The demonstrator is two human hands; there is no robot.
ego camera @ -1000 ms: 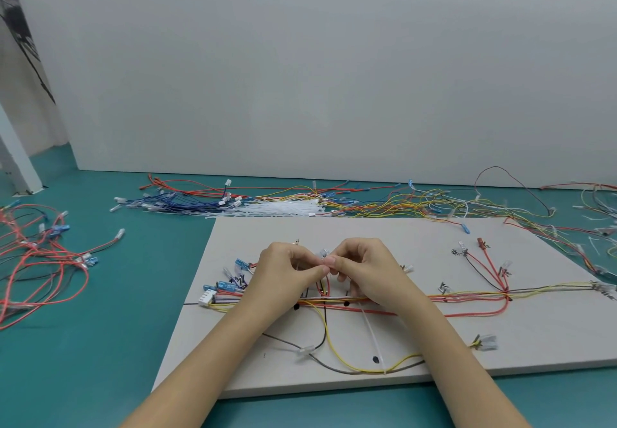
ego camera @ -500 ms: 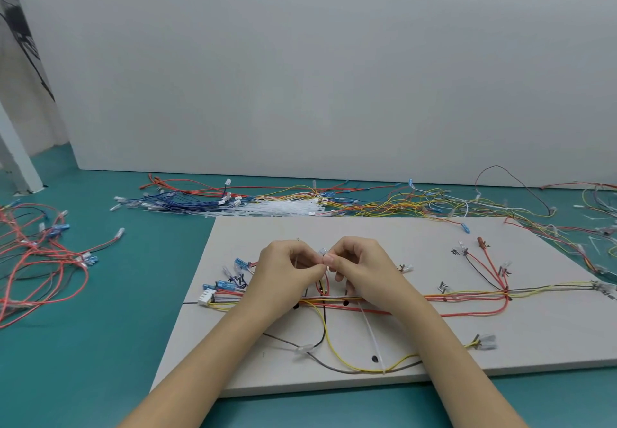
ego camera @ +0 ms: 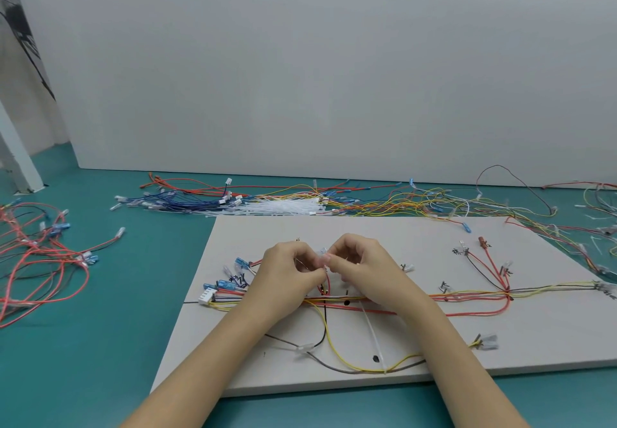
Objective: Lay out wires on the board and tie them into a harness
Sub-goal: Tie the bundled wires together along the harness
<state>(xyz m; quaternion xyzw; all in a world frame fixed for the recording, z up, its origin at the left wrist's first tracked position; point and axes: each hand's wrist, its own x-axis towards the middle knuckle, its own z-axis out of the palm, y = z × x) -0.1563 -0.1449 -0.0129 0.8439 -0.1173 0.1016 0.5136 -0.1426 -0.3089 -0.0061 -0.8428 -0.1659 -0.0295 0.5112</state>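
Right now both my hands sit over the middle of the board [ego camera: 334, 227], fingertips meeting above the main wire bundle [ego camera: 467, 294]. My left hand [ego camera: 287, 274] has its fingers curled and pinches something thin at the red branch wire [ego camera: 328, 282]; my right hand [ego camera: 360, 267] pinches a small clear terminal sleeve [ego camera: 323, 251] at that wire's top. Exactly what the left fingertips hold is too small to tell, maybe a tie end.

A white cable tie [ego camera: 374, 337] lies loose on the board, from the bundle down to the yellow wire [ego camera: 334, 347] loop near the front edge. A white multi-pin connector [ego camera: 205, 298] sits at the bundle's left end, blue terminals [ego camera: 241, 263] fanned beside it.

Handling guess: wires are light, floppy, springy, and will not stay put unless held or tied. Insulation looks a bit slick. Best hold is on the insulation just below a terminal, not on the clear sleeve itself, which could slip off or crack. The tie is stiff-ish plastic; take it by the tail.

Spare cable ties [ego camera: 280, 209] and loose wires [ego camera: 400, 199] lie behind the board; the red wire pile [ego camera: 40, 260] lies well to the left.
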